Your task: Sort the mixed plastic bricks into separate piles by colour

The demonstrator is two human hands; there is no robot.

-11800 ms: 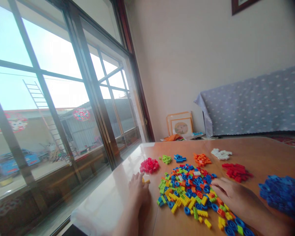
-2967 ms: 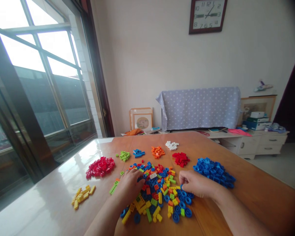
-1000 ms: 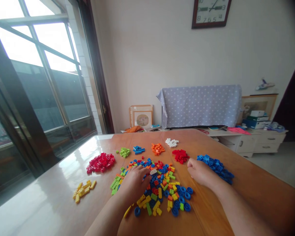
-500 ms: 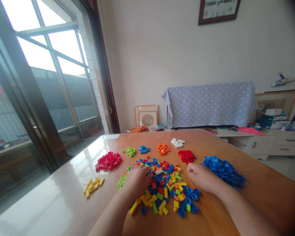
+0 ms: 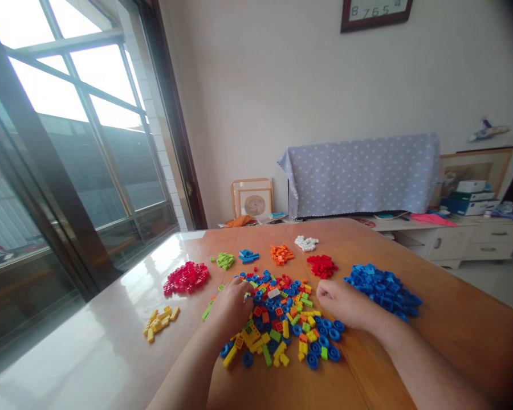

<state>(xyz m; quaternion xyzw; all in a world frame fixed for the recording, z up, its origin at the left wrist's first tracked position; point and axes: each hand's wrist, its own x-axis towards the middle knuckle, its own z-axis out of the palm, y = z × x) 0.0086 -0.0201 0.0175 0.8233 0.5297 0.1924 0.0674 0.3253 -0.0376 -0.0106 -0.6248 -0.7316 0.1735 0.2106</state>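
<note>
A mixed pile of toy building bricks in blue, yellow, green, orange and red lies in front of me, with round blue wheel-like pieces at its right side. My left hand is over the pile's left edge, fingers curled downward. A small pale spot shows by its fingertips, too small to name. To the right of the pile, my right hand is closed with its fingers tucked in; whatever it may hold is hidden. Near its wrist lies a large heap of blue bricks.
Sorted heaps ring the pile: dark pink-red bricks, yellow bricks, green bricks, blue pieces, orange bricks, white pieces and red bricks. All lie on a glossy wooden table.
My left hand has shifted a little left over the pile's edge. My right hand stays closed in about the same place. The whole view has shifted slightly.
</note>
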